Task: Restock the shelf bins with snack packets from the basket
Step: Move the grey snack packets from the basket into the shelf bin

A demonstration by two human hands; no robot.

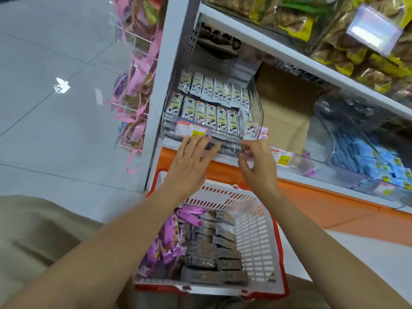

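A clear shelf bin (256, 101) on the lower shelf holds two rows of upright pale green snack packets (214, 101). Its front wall carries a price label (191, 130). My left hand (189, 163) lies with straight fingers against the bin's front edge. My right hand (256, 159) is at the bin's front right corner with its fingers curled; whether they pinch the clear edge is not plain. Below my forearms sits a white and red basket (256, 237). It holds stacked brown-grey packets (211, 253) and purple packets (169, 239) on its left side.
To the right, a cardboard box (283, 112) sits on the same shelf, then a clear bin of blue packets (367, 161). Bags of snacks (334, 25) fill the upper shelf. Pink-ribboned bags (136, 85) hang on a wire rack left of the shelf post. Grey tiled floor lies left.
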